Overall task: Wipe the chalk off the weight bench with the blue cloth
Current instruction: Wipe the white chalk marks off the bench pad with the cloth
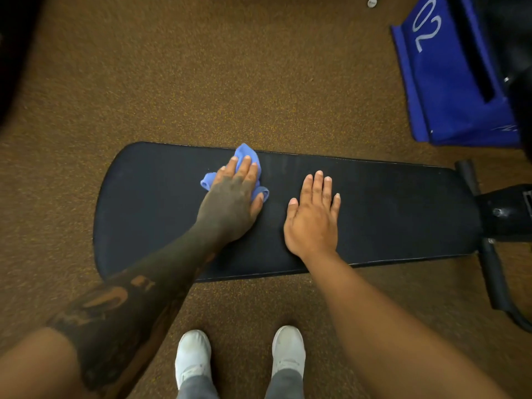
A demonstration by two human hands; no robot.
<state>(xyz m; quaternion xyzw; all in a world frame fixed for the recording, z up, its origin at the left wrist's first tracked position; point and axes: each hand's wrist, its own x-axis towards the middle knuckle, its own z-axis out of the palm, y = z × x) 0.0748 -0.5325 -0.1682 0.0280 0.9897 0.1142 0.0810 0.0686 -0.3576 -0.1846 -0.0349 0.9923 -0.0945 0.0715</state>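
A black padded weight bench (388, 208) lies crosswise in front of me, its rounded end to the left. A crumpled blue cloth (244, 155) sits near the pad's far edge, left of centre. My left hand (231, 203) presses flat on the cloth with straight fingers, covering most of it. My right hand (313, 217) rests flat on the bare pad just to the right, fingers together, holding nothing. A faint pale smear shows on the pad between the cloth and my right hand.
The bench's black metal frame and foot bar (495, 254) stick out at the right. A blue box marked 02 (443, 76) stands at the back right. Speckled brown floor (201, 67) surrounds the bench. My white shoes (193, 355) stand in front of it.
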